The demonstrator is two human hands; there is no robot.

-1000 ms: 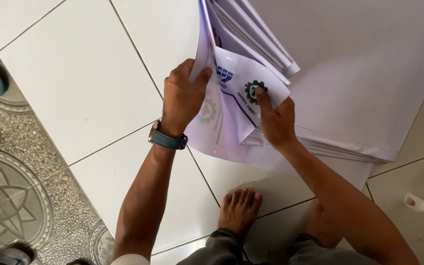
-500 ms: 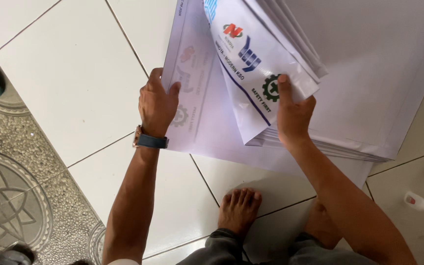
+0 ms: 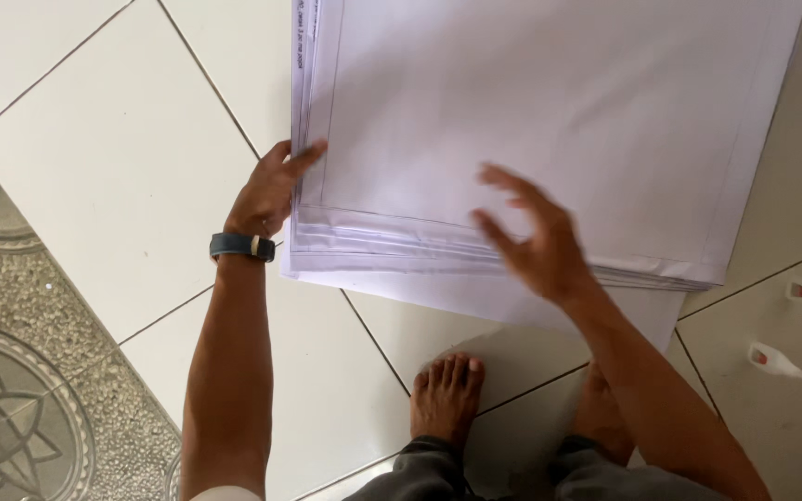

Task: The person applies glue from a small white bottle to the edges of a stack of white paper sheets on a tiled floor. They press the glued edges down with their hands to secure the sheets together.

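Nearest the camera, a bare foot [image 3: 446, 397] is planted on the white tiled floor [image 3: 113, 186], just below the near edge of a stack of large white paper sheets [image 3: 531, 121] that lies flat on the tiles and runs out of the top of the view. The right hand [image 3: 536, 239] hovers over the stack's near edge with fingers spread and slightly curled; it is motion-blurred, holding nothing, and whether it touches the top sheet cannot be told. The left hand [image 3: 271, 190], a dark wristband [image 3: 241, 246] on its wrist, rests open against the stack's left edge, fingertips laid on the top sheets, arm stretched forward. The lower sheets already stick out unevenly along the near side, so a sideways sweep of the right hand could likely drag the top sheets askew or crease them, and the foot so close could catch a protruding corner. Two small white bottles with red tips [image 3: 795, 325] lie well apart at right.
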